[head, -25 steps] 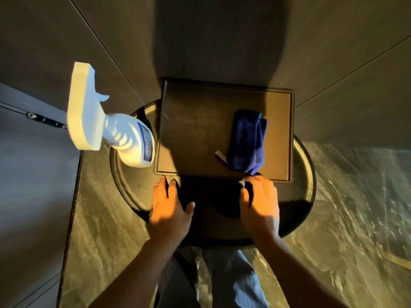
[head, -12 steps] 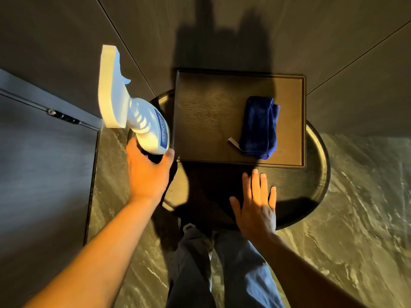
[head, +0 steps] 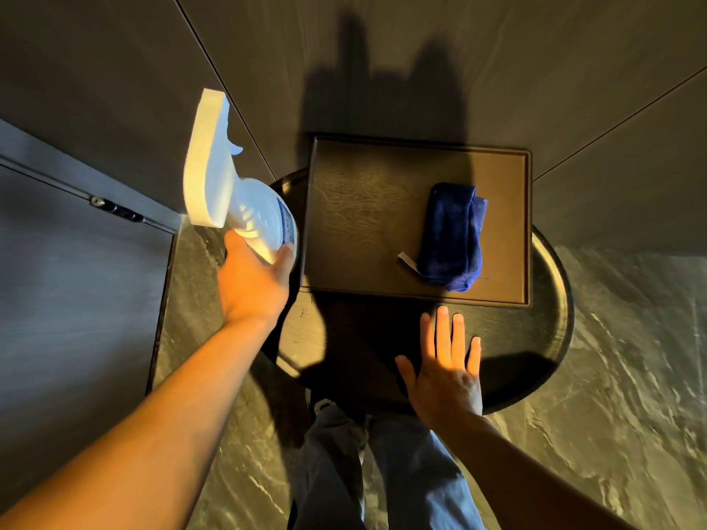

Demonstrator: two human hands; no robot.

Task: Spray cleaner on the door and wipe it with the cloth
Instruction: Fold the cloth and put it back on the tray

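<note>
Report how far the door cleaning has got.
Done: nothing on the door yet; no spray or wipe marks show. In hand: the left hand has its grip around the base of the white spray bottle. The right hand lies open on the round table. Left: spraying, then wiping; the blue cloth sits untouched on the tray.

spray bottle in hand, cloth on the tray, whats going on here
A person stands over a round dark side table. The left hand grips the base of a white spray bottle, which is tilted with its head pointing up and away. The right hand rests flat and open on the table. A folded blue cloth lies untouched on the brown rectangular tray. The grey door is at the left; no wiping has begun.
</note>
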